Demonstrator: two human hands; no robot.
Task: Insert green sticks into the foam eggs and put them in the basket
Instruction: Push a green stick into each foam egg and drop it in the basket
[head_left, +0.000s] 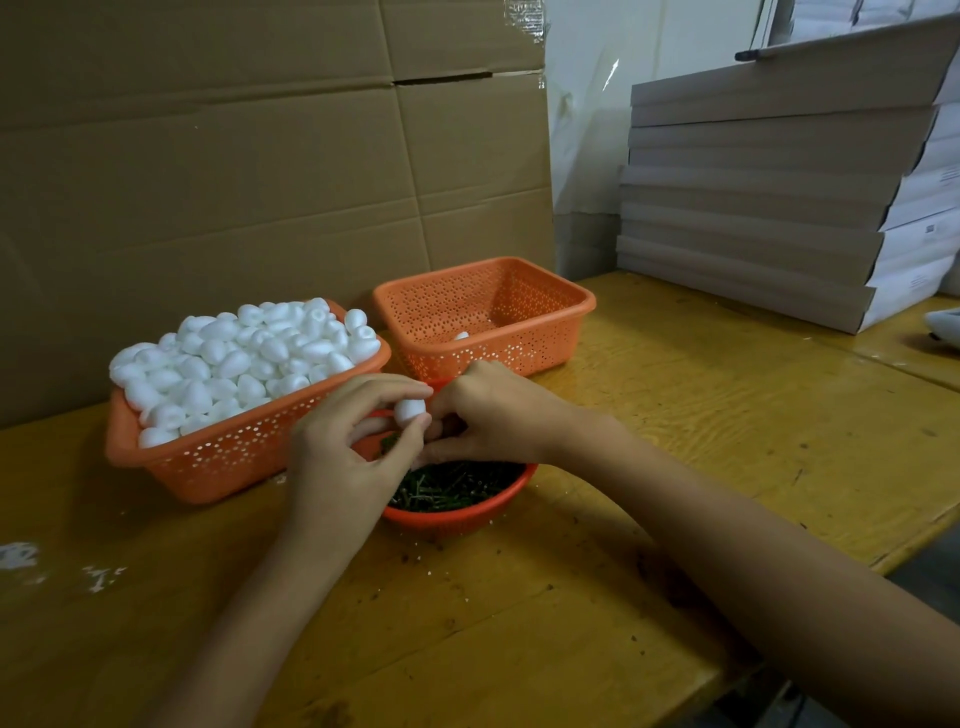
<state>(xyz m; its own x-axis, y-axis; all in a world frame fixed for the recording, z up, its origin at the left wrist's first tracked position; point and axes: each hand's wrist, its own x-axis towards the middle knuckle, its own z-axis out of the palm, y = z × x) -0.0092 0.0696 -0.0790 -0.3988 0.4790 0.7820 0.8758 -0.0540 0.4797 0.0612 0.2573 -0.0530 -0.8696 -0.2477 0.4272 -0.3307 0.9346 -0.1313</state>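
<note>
Cardboard sheets (234, 156) stand as a wall behind a yellow wooden table (701, 426), and a stack of flat boxes (753, 208) sits at the table's far right. On the left of the table is an orange basket (208, 462) heaped with white foam eggs (244, 353). Just beside it, farther back and to the right, is a second orange basket (524, 358) of the same kind, with a single egg (461, 336) on its floor (only the top of it shows over the near wall). In front of both, a round orange bowl (457, 517) holds a tangle of green sticks (447, 486).

Both hands meet above the bowl's far edge. The left hand (343, 441) pinches one foam egg (410, 410) between thumb and curled fingertips, lifted clear of the baskets. The right hand (493, 410) is curled tight with its fingertips up against that egg; whether it grips a stick cannot be told, since its own fingers hide the spot. White crumbs (104, 574) lie scattered on the table at the near left.
</note>
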